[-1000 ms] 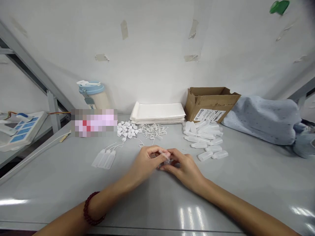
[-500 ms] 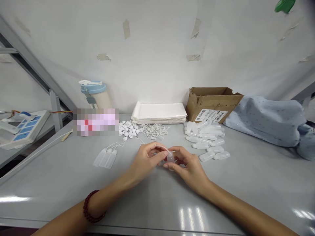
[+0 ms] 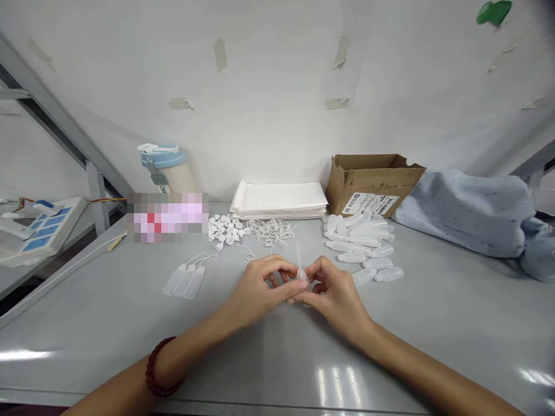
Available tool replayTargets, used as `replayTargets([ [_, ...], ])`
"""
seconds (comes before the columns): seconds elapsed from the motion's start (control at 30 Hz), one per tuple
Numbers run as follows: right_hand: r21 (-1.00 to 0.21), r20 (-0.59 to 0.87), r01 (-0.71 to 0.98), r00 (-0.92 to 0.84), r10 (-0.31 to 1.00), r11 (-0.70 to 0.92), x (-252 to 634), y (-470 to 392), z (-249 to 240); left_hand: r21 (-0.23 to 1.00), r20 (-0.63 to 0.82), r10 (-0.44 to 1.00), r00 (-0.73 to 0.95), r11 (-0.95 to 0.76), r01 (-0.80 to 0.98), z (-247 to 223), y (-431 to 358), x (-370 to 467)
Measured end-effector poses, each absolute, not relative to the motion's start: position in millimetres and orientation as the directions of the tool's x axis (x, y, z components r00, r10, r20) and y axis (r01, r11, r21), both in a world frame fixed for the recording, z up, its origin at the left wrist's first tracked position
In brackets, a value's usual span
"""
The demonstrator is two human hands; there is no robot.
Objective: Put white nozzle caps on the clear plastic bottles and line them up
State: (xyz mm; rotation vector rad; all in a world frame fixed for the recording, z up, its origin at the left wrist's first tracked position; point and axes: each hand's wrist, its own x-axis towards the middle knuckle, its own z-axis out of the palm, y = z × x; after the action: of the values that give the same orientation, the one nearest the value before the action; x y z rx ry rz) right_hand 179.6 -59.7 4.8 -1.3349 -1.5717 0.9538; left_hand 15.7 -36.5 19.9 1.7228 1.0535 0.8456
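Observation:
In the middle of the table my two hands meet around one small translucent plastic bottle point(image 3: 302, 279). A thin pale tube point(image 3: 298, 254) stands up from its neck. My right hand point(image 3: 336, 294) is closed on the bottle from the right. My left hand point(image 3: 264, 286) pinches near the neck, at the foot of the tube; fingertips hide much of the bottle. Several similar bottles point(image 3: 364, 238) lie loose beyond my right hand. Left of my left hand, several bottles fitted with thin tubes point(image 3: 185, 281) lie side by side. Small white caps point(image 3: 226, 229) and short thin tubes point(image 3: 271, 231) are heaped ahead.
A stack of white envelopes point(image 3: 280, 199) lies against the wall, with an opened cardboard box point(image 3: 373, 185) right of it. Light-blue cloth point(image 3: 468, 211) is bunched at far right. A blue-lidded tumbler point(image 3: 167, 167) stands behind a blurred pink item point(image 3: 171, 218).
The thin tube, bent leftward into my left hand before, now stands upright from the bottle. My left fingers have shifted slightly right and down to the bottle's neck. My right hand has barely moved.

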Motion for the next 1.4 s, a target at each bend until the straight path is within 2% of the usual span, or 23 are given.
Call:
replayTargets([
  [0.1,-0.914,0.123,0.373,-0.123,0.985,0.160,180.3,-58.5,6.2,0.944,0.047,0.913,0.405,-0.173,0.280,20.8,-37.4,16.5],
  [0.2,-0.930,0.103,0.331,-0.180,0.978,0.158,181.2,-57.5,7.7,0.981,-0.046,0.903,0.428,-0.041,0.192,21.2,-36.1,15.9],
  [0.33,-0.991,0.022,0.122,-0.274,0.961,0.058,182.8,-57.1,12.8,0.995,-0.037,0.894,0.446,-0.009,0.100,22.9,-30.7,11.4],
  [0.5,-0.992,-0.021,-0.109,-0.351,0.936,-0.063,184.3,-56.7,16.1,0.989,-0.005,0.877,0.480,-0.068,0.134,27.5,-25.2,5.0],
  [0.57,-0.990,-0.025,-0.125,-0.331,0.943,-0.070,184.5,-55.8,14.5,0.970,0.028,0.882,0.471,-0.138,0.201,27.8,-24.8,3.3],
  [0.63,-0.994,-0.027,-0.095,-0.291,0.956,-0.057,184.7,-54.7,12.5,0.912,0.126,0.903,0.412,-0.269,0.310,26.2,-25.5,2.1],
  [0.7,-0.997,-0.038,-0.061,-0.260,0.965,-0.056,184.8,-54.0,11.0,0.789,0.312,0.880,0.357,-0.450,0.419,23.5,-27.1,1.6],
  [0.77,-0.997,-0.046,-0.055,-0.242,0.969,-0.061,184.8,-53.7,10.1,0.631,0.484,0.786,0.386,-0.618,0.468,20.8,-29.4,1.6],
  [0.83,-0.996,-0.043,-0.061,-0.229,0.972,-0.058,184.5,-53.9,9.7,0.512,0.544,0.695,0.470,-0.719,0.470,18.8,-32.0,2.2],
  [0.97,-0.996,-0.055,-0.058,-0.228,0.972,-0.070,183.3,-55.5,9.7,0.387,0.468,0.656,0.593,-0.755,0.530,16.3,-35.8,4.6],
  [1.1,-0.993,-0.088,-0.060,-0.235,0.968,-0.104,181.2,-57.2,9.5,0.310,0.432,0.660,0.615,-0.749,0.586,15.9,-37.3,7.0],
  [1.4,-0.994,-0.106,0.001,-0.301,0.948,-0.111,179.0,-57.1,9.8,0.451,0.304,0.713,0.632,-0.692,0.563,30.1,-36.1,-3.7],
])
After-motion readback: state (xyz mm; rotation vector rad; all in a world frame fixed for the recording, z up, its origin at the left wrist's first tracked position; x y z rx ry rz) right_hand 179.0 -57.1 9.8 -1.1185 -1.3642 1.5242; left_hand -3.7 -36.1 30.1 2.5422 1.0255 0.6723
